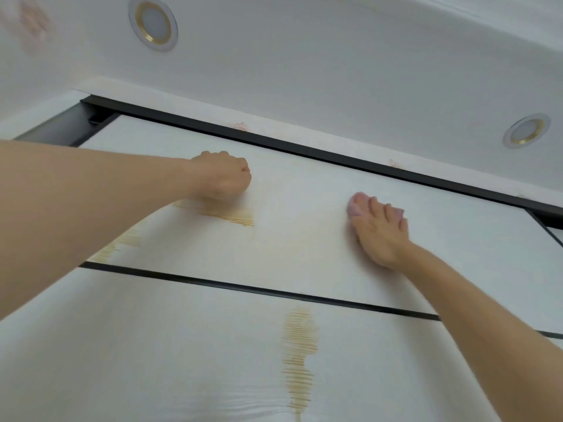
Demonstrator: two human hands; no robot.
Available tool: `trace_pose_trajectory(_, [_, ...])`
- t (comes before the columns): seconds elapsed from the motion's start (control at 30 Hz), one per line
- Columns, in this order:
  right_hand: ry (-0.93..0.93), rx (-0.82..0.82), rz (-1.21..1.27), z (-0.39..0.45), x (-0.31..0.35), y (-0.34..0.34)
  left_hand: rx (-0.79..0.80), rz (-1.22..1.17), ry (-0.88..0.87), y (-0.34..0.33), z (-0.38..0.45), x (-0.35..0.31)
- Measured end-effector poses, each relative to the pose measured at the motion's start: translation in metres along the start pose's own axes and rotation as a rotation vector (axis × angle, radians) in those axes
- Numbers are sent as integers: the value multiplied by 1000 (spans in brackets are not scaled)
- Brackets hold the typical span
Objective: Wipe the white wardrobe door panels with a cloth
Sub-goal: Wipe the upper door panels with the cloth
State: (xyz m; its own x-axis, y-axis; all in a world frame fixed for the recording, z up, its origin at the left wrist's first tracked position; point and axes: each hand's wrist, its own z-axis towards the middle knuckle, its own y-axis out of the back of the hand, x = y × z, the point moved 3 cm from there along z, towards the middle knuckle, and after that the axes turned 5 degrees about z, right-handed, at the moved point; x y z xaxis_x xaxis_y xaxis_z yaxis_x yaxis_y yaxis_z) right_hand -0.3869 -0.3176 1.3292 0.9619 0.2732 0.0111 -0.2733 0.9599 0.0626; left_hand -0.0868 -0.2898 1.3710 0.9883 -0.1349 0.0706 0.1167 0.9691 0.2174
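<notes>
High on the top panel [304, 226], near the black upper rail [335, 156], the right hand [380, 229] presses a pinkish cloth [355, 208] flat with straight fingers. The left hand [224, 178] is a closed fist leaning on the same panel, holding nothing visible. I judge much work is left: the lower panel [182, 345] with its gold marks waits.
</notes>
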Motion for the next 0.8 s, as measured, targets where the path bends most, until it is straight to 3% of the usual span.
trace_pose_trajectory(0.03, [98,6,-64,-7,17,-12,1,0,0,0,1,-1])
trace_pose_trajectory(0.1, [461,90,-147,-46,78,-33,-3,-7,3,0,1,-2])
trace_pose_trajectory(0.17, [775,257,-101,-92,129,-43,-5,5,12,2,1,-2])
trace_pose_trajectory(0.23, [918,389,-53,-104,142,-31,7,14,16,8,0,-3])
trace_pose_trajectory(0.27, [933,380,-78,-91,133,-24,19,16,12,11,0,-2])
trace_pose_trajectory(0.33, [730,334,-133,-34,95,-15,63,1,-5,12,-2,2])
trace_pose_trajectory(0.47, [-27,-3,-29,75,1,10,77,-12,-9,7,-5,2])
trace_pose_trajectory(0.53, [-167,-74,22,97,6,3,40,-12,3,6,-4,2])
trace_pose_trajectory(0.6, [-4,-13,51,96,51,-14,22,-28,-10,3,-1,4])
trace_pose_trajectory(0.73, [762,204,-17,22,154,-43,-35,-41,-29,0,4,15])
trace_pose_trajectory(0.8, [838,250,-14,27,145,-34,-19,-42,-43,1,6,20])
